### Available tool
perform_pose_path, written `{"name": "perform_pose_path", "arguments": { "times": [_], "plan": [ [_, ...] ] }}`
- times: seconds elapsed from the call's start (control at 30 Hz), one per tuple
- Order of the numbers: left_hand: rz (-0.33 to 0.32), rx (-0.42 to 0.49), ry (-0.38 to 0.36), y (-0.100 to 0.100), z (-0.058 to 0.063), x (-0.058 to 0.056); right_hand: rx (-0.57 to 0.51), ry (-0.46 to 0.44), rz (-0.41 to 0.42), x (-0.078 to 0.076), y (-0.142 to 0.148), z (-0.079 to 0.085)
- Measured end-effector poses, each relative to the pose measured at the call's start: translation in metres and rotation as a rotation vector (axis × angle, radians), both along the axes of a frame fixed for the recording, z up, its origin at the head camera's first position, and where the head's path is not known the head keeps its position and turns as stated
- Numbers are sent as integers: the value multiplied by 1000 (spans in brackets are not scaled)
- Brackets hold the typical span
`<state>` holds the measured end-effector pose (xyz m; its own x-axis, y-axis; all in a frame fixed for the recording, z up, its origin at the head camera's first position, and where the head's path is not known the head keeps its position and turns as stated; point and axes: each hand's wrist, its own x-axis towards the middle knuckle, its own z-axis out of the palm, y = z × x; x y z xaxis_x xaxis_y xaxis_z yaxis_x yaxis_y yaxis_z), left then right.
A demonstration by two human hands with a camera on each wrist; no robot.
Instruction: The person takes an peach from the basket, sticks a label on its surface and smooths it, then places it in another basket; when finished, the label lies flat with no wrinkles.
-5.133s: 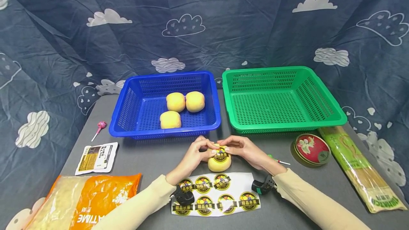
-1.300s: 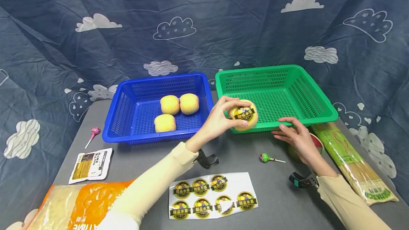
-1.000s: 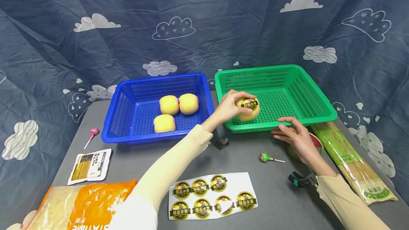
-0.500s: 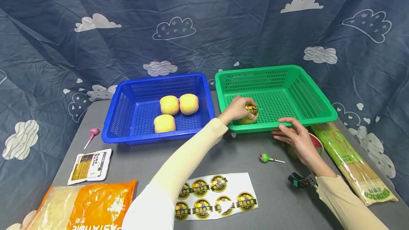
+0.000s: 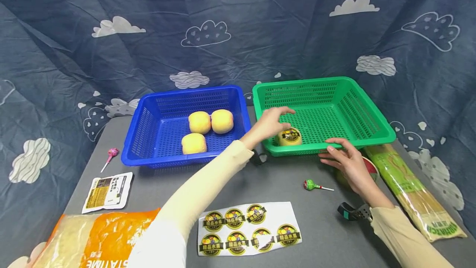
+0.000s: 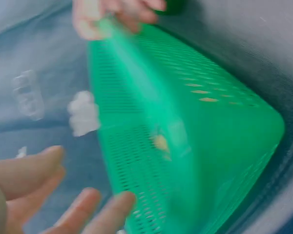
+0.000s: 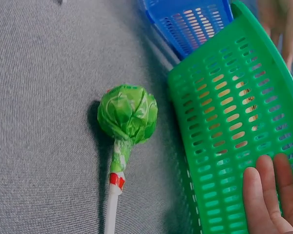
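My left hand (image 5: 269, 123) hovers over the left end of the green basket (image 5: 334, 140), with thumb and fingers spread and nothing between them. Just below it, a yellow fruit (image 5: 290, 137) with a black-and-gold round label lies on the basket floor. My right hand (image 5: 349, 164) holds the basket's front rim, some fingers lying against the outer wall, as the right wrist view shows. The blurred left wrist view has my left fingers (image 6: 112, 209) apart, beside the basket. A sheet of round stickers (image 5: 249, 230) lies nearer the body, with one gap in its upper row.
The blue basket (image 5: 186, 158) at left holds 3 unlabelled yellow fruits (image 5: 222, 121). A green lollipop (image 7: 127, 114) lies before the green basket. My right hand partly covers a round tin (image 5: 372, 168). Noodle pack (image 5: 416, 193), orange bag (image 5: 100, 235), white pouch (image 5: 108, 191) and pink lollipop (image 5: 111, 154) lie around.
My left hand carried the labelled fruit from above the sticker sheet into the green basket, then let go and rose slightly. My right hand went from the fruit to the basket's rim.
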<state>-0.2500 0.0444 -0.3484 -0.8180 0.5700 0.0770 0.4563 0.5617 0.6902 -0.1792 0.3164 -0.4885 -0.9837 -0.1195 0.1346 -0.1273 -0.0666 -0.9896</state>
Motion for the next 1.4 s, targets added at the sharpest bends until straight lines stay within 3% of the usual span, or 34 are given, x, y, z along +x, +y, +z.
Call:
{"name": "perform_pose_path", "arguments": {
  "times": [0.2, 0.3, 0.43, 0.53, 0.6, 0.77, 0.9, 1.07, 1.2, 1.4],
  "plan": [
    [7, 434, -99, -57, 23, 21, -71, 9, 77, 1, 6, 1],
    [10, 629, -173, -90, 24, 36, -87, 16, 112, 6, 0, 18],
    [53, 792, -264, -131, 18, 59, -47, 25, 104, 23, -33, 72],
    [118, 840, -312, -157, 10, 79, -15, 55, 98, 28, -58, 106],
    [171, 856, -346, -172, 3, 92, -22, 86, 127, 23, -72, 118],
    [290, 869, -419, -204, -20, 121, 30, 123, 183, 1, -113, 139],
    [359, 860, -452, -222, -36, 134, 91, 139, 228, -19, -154, 150],
    [438, 879, -507, -237, -53, 135, 101, 77, 331, -40, -214, 150],
    [487, 909, -529, -243, -61, 129, 135, -2, 399, -52, -260, 138],
    [530, 922, -443, -246, -74, 119, 292, -143, 492, -64, -311, 116]
  ]
}}
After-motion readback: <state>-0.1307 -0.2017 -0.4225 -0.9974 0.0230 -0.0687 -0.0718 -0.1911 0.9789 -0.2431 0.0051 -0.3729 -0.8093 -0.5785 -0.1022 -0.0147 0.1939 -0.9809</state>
